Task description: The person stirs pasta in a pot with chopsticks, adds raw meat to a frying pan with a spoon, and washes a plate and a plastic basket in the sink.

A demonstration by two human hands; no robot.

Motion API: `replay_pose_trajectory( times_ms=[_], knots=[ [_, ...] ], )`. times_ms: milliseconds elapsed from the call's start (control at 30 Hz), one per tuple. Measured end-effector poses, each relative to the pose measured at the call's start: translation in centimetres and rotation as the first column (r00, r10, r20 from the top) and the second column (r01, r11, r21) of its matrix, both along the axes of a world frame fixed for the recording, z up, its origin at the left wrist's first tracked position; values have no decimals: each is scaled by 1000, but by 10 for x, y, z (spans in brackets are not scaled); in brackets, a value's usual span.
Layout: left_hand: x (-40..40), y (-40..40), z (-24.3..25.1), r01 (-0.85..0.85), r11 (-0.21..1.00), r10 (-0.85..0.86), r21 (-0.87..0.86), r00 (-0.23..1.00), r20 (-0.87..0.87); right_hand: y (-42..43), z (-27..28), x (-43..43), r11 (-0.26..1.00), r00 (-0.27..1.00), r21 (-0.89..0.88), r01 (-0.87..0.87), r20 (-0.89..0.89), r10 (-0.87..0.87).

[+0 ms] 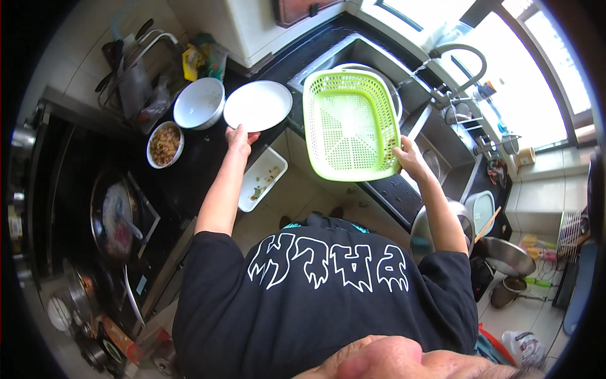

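Observation:
My left hand (241,141) grips the near rim of a white plate (258,105), at the counter's edge. By its right rim, my right hand (410,157) holds a light green perforated plastic basket (351,128) over the near corner of the sink. The basket has nothing in it. Partly hidden behind it, a round metal basin (396,90) sits in the stainless steel sink (374,51). Left of the plate stands a white bowl (199,104), and a smaller bowl of brown food (164,145) is beside that.
Water runs from the curved faucet (473,49). Below the counter, a white bin (262,179) contains food scraps. A wok (113,213) with a utensil in it is at left on the stove. Metal pans (509,258) and a lidded container (480,212) are at right.

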State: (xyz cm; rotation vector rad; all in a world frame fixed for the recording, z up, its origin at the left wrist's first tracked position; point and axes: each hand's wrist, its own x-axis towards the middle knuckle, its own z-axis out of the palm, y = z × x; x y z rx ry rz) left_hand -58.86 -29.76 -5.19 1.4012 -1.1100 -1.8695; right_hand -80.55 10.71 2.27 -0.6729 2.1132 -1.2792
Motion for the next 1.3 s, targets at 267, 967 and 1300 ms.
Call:
replay_pose_trajectory(
  times_ms=[267, 967, 1300],
  knots=[
    [-3, -17, -9, 67, 998, -67, 0, 997, 45, 21, 3, -9, 995, 993, -18, 101, -53, -102],
    [-144, 147, 84, 732, 555, -740, -395, 652, 169, 17, -4, -92, 979, 994, -179, 97, 67, -87],
    [-224, 126, 70, 718, 374, -544, -588, 683, 487, 9, -46, -260, 802, 804, -50, 595, 16, -595]
  ],
)
